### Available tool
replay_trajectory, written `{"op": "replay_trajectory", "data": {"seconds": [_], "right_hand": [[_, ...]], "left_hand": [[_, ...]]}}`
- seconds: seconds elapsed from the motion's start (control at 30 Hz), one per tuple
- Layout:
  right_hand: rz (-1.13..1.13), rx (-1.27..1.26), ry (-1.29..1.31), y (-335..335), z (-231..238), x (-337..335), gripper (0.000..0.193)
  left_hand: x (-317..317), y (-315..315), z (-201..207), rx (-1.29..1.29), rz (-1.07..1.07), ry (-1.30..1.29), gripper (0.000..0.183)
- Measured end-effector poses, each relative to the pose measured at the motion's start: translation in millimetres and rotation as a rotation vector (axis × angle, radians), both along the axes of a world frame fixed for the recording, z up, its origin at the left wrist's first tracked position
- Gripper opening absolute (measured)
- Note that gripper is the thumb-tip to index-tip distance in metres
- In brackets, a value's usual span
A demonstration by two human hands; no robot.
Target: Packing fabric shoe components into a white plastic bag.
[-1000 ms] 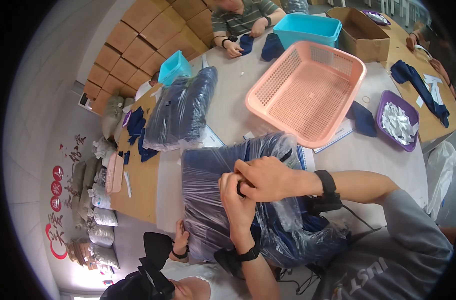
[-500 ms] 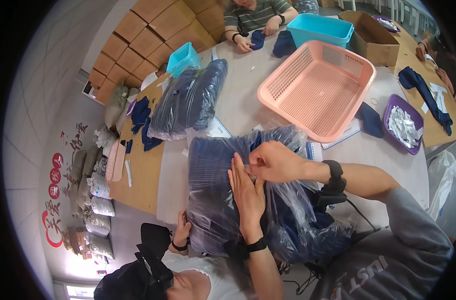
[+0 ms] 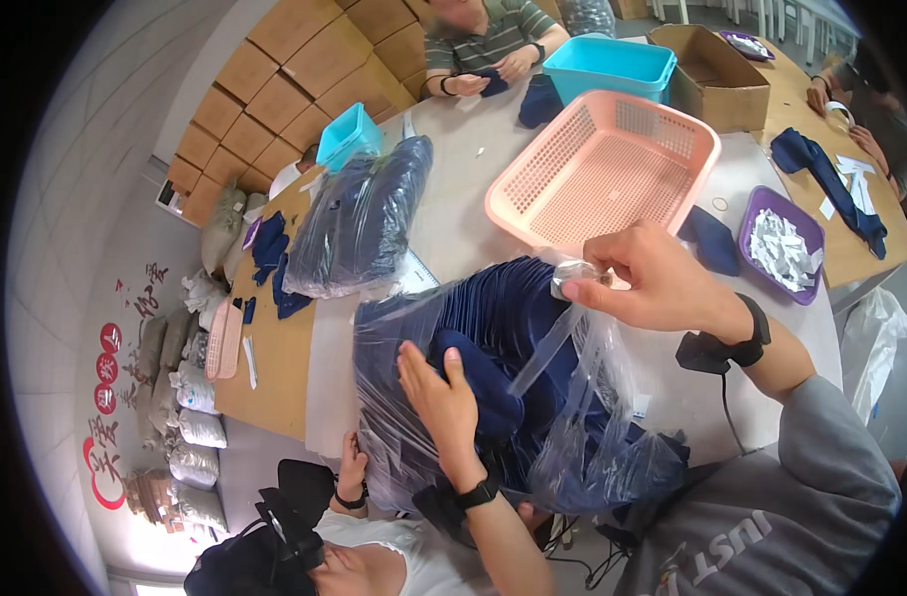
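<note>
A large clear plastic bag [image 3: 399,437] lies on the table in front of me, packed with folded dark blue fabric pieces [image 3: 498,298] in a tight row. Its film is parted over the middle, leaving some of the fabric bare. My left hand [image 3: 442,402] rests on the bag with fingers stretched, beside a rounded blue fold. Raised at the bag's far right, my right hand [image 3: 652,273] is closed on bunched clear plastic film [image 3: 573,278]; a strip hangs from it. A co-worker's hand [image 3: 352,467] touches the bag's left edge.
Beyond the bag stands a pink basket [image 3: 612,169], with a turquoise bin [image 3: 612,68] and cardboard box [image 3: 712,84] behind. Another filled bag [image 3: 359,219] lies far left. A purple tray [image 3: 781,243] of white slips sits right. A co-worker in white [image 3: 404,556] is close at lower left.
My right hand has moved right and up with the film, and blue fabric now shows uncovered. My left hand has slid left and down, away from the right hand.
</note>
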State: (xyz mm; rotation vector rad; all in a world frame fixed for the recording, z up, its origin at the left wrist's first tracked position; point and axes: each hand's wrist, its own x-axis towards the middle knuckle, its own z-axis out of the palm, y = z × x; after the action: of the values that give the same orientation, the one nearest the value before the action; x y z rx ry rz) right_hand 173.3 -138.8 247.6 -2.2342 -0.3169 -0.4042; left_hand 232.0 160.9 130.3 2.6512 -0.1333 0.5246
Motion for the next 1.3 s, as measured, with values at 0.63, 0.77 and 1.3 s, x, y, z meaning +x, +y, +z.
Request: {"op": "replay_trajectory", "data": {"seconds": [0.63,0.77,1.3], "right_hand": [[-0.043,0.072,-0.008,-61.0,-54.8,-92.6,0.061],[-0.108,0.105,0.06,-80.8,-43.0,-138.2,0.055],[-0.095,-0.073,0.315,-128.4,-94.2,-242.2,0.019]], "left_hand": [[-212.6,-111.8,56.0,-0.015,-0.249,0.097,0.049],[-239.5,-112.5,35.4,-0.179,-0.499,0.125,0.049],[-270.9,-141.9,1.6,-0.36,-0.89,0.735,0.034]]}}
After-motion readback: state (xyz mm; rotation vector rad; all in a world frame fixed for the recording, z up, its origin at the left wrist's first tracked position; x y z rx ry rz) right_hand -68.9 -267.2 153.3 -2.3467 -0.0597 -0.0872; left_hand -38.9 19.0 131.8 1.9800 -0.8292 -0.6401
